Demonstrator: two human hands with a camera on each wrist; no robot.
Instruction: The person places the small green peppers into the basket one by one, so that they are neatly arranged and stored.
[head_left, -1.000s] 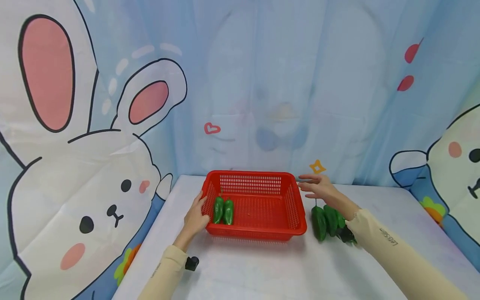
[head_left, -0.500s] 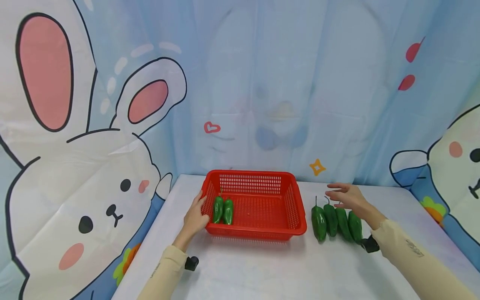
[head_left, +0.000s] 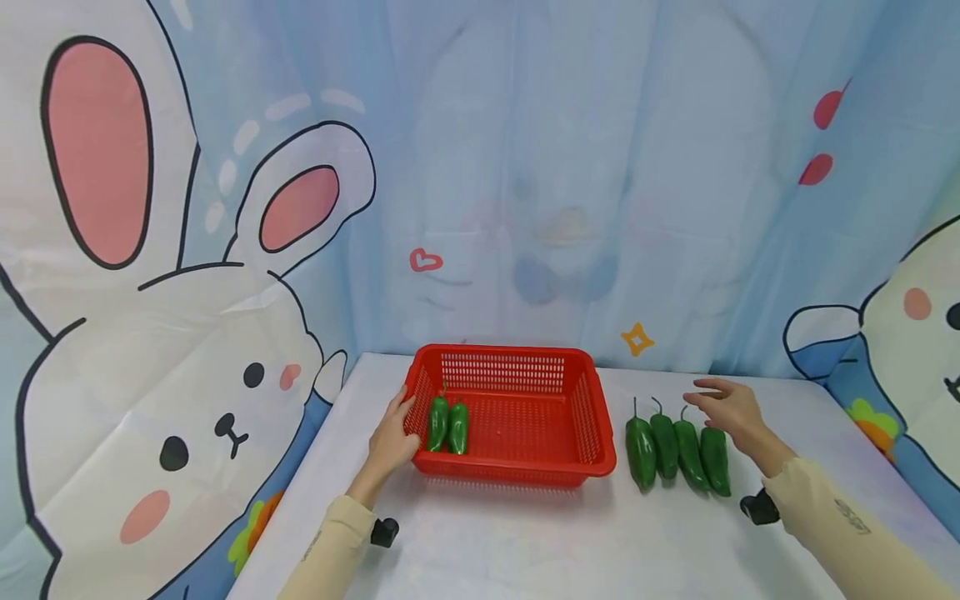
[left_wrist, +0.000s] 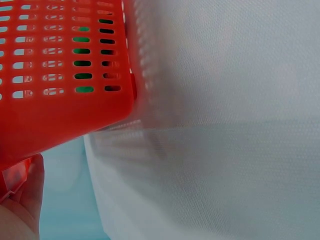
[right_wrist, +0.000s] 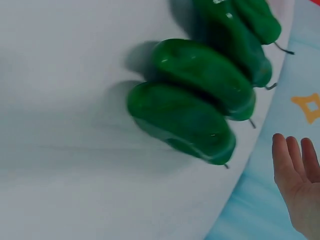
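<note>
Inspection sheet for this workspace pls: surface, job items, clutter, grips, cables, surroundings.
Surface: white tabletop, faint crease visible in the left wrist view.
Job items: red basket upright, two green peppers inside at its left end; four loose peppers in a row right of it.
Clutter: nothing seen.
Grips: left grip holds the basket's left side; right grip empty, near the rightmost pepper.
Cables: nothing seen.
Surroundings: blue cartoon-print backdrop behind.

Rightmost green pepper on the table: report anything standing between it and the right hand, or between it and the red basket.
Nothing visible stands between the right hand and the rightmost pepper. Toward the red basket, three other peppers lie in between, then the basket's right wall rises.
</note>
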